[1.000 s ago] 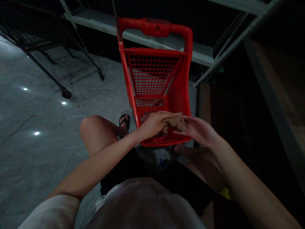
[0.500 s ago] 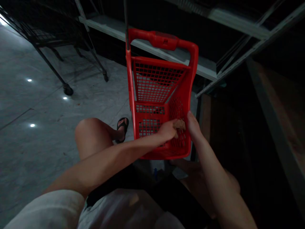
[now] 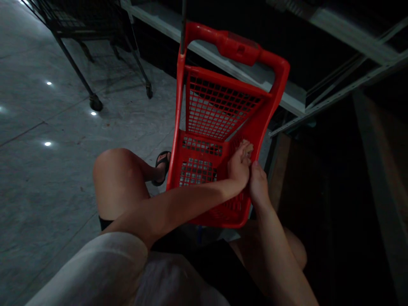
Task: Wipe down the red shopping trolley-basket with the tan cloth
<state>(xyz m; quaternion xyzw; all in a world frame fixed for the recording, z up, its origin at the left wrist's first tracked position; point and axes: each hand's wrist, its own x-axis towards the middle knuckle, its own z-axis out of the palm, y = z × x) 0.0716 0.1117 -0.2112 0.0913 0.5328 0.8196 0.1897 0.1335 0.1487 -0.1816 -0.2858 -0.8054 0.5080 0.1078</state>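
A red plastic shopping basket (image 3: 274, 95) on a trolley form, with mesh walls, is in front of me between my knees. My left hand (image 3: 239, 166) reaches across inside it, at the inner face of the right wall. Its fingers press a crumpled brown cloth (image 3: 248, 147) against that wall; most of the cloth is covered by the fingers. Outside the same wall, my right hand (image 3: 259, 183) grips the basket's right edge, thumb up at the rim and fingers hidden behind it.
At the upper left stands a dark wire cart (image 3: 86, 32) on casters. A pale metal shelf (image 3: 159, 21) runs behind the basket, and its frame continues at the upper right. A wooden board (image 3: 280, 170) lies right of the basket. Grey tiled floor (image 3: 47, 191) spreads on the left.
My left hand has slid the cloth forward, up along the inside of the right wall. The basket appears tilted further, and my right hand still grips its right side. The view has shifted.
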